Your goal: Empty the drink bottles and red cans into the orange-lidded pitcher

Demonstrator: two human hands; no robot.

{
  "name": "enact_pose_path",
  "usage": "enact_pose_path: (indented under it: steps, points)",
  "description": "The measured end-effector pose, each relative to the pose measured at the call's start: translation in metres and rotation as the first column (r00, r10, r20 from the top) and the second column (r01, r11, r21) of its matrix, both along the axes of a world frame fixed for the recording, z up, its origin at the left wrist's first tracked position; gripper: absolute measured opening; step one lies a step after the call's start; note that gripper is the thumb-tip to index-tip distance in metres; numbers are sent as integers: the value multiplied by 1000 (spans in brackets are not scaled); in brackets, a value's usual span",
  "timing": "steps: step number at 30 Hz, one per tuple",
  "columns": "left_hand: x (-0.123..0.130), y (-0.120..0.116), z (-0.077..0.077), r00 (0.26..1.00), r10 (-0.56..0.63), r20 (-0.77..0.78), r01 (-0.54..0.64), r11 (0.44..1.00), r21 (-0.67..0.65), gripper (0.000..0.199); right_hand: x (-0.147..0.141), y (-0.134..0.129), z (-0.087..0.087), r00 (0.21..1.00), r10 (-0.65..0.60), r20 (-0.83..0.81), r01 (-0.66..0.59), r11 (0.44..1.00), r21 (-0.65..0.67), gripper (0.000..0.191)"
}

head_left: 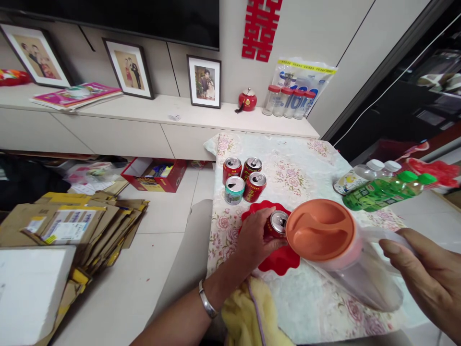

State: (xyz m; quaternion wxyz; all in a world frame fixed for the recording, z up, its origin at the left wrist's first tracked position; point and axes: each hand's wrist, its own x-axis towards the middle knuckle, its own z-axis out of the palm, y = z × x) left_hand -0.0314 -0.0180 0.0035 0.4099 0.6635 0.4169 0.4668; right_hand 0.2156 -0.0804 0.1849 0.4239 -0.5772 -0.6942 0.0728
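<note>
Wrapped round a red drink can point(278, 222) is my left hand point(254, 234), over a red scalloped plate point(281, 262). The can's top is open. My right hand point(425, 269) grips the handle of a clear plastic pitcher point(363, 278) with an orange lid point(320, 229). The pitcher is tilted, its lid end against or just above the can's rim; whether liquid flows I cannot tell. Behind the plate stand several opened cans, among them a red can point(255, 187) and a green-topped can point(234, 190).
Green-capped bottles point(385, 192) and white-capped bottles point(360, 175) lie at the table's right. A yellow cloth point(252, 312) is at the near edge. Glass jars point(288, 103) line the cabinet point(144, 113). Flattened cardboard point(72, 226) and a red box point(158, 175) are on the floor.
</note>
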Motion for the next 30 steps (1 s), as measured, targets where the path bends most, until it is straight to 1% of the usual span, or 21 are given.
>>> enact_pose_path:
  steps: [1,2,3,7,11,18,23,26,30]
  points:
    - [0,0,0,1000,-3,-3,3,1000,-4,67,2,-1,0,990,-14,143,9,999,37,40]
    - [0,0,1,1000,-5,-6,5,1000,-6,66,4,-1,-1,968,-35,249,18,997,70,42]
    - [0,0,2,1000,-6,-10,6,1000,-9,65,6,-3,-2,950,-52,307,27,996,85,42]
    - [0,-1,5,1000,3,-8,-3,1000,-22,64,17,-8,-12,932,-107,345,97,994,45,49]
    - [0,-1,8,1000,8,8,-7,999,-46,63,25,-15,-20,903,-162,397,177,984,-1,51]
    - [0,-1,10,1000,5,17,-5,999,-33,61,31,-21,-26,881,-175,439,218,975,-49,55]
    - [-2,-1,8,1000,0,24,0,1000,-8,62,32,-22,-27,874,-182,450,227,973,-47,56]
    - [-1,-1,7,1000,1,9,-1,1000,2,63,35,-22,-27,865,-184,467,234,971,-50,56]
    - [2,1,4,1000,9,-23,-8,1000,21,65,39,-23,-27,853,-176,491,254,963,-95,56]
